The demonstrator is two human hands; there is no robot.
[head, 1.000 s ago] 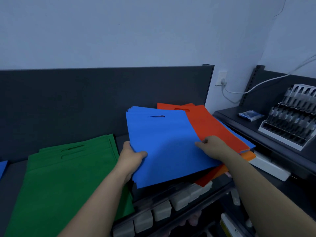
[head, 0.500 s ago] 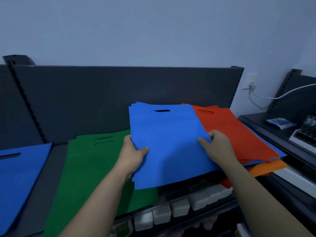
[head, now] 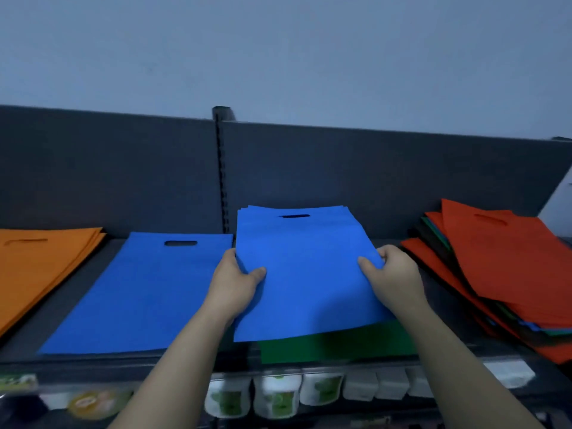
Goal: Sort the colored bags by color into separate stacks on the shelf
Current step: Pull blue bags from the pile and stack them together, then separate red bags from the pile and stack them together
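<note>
Mid-transfer, looks like: left hand (head: 235, 283) and right hand (head: 393, 274) each pinching a side edge of the blue bundle (head: 309, 274), thumbs on top, held above the green stack (head: 337, 346). Next up, probably shifting left and lowering square onto the blue stack (head: 145, 292) on the shelf (head: 77, 280). Long axis running away from the body, handle slot (head: 294, 216) at the far end, same as that stack.

A shop: dark gondola shelving (head: 371, 168) above packaged goods (head: 275, 394).
</note>
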